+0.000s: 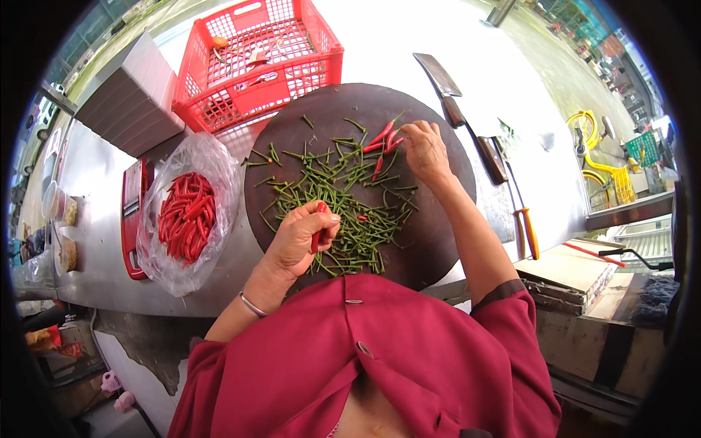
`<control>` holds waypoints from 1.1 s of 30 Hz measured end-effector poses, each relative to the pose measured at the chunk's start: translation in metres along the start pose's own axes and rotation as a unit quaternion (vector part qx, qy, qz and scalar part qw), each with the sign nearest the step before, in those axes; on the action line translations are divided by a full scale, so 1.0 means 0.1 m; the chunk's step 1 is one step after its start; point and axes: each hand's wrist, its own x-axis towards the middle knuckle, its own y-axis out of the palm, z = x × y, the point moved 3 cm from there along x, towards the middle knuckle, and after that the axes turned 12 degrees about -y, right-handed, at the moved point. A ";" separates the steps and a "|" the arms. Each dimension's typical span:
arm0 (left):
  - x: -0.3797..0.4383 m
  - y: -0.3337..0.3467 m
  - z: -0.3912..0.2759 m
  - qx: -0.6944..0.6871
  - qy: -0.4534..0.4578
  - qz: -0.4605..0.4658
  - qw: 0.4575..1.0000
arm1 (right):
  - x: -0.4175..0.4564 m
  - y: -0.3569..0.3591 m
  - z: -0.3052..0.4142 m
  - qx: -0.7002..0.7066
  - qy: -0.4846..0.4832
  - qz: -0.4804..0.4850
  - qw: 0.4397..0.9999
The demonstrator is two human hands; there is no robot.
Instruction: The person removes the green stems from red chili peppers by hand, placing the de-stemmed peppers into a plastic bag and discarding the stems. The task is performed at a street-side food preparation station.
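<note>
My left hand point(305, 232) is closed around red chili peppers, whose tips poke out of the fist above the near side of a round dark board point(432, 241). Under and beyond it lies a spread of green chili stems point(328, 186). My right hand point(426, 149) is at the board's right side, its fingertips at a few red chilies point(388, 137) with stems on; whether it grips one I cannot tell. Left of the board, a clear plastic bag point(222, 164) holds a heap of stemless red chilies point(188, 218).
A red plastic crate point(257, 90) stands behind the board, with a grey stacked block point(134, 98) beside it. A cleaver point(441, 76), another dark-handled tool point(492, 159) and an orange-handled tool point(528, 232) lie at right. A red-framed grater point(132, 213) and plastic tubs point(65, 253) are at left.
</note>
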 end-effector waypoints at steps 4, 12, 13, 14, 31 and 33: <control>0.03 -0.03 0.03 0.021 -0.005 -0.022 1.000 | 0.15 0.11 -0.12 -0.082 -0.012 0.119 0.989; 0.06 -0.02 0.00 0.005 0.028 -0.056 0.998 | -0.09 0.05 -0.08 -0.042 -0.045 0.123 0.990; 0.07 0.01 -0.02 -0.002 0.034 -0.054 0.998 | -0.15 0.05 -0.06 -0.037 -0.035 0.115 0.992; 0.12 -0.01 0.00 -0.003 0.037 -0.046 0.998 | -0.21 0.06 -0.03 -0.032 -0.024 0.107 0.993; 0.32 0.01 0.00 0.043 0.072 -0.068 0.994 | -0.38 -0.06 0.47 0.051 0.012 -0.092 0.994; 0.34 0.14 -0.03 0.049 0.105 -0.097 0.988 | -0.42 -0.15 0.79 0.077 -0.011 -0.082 0.994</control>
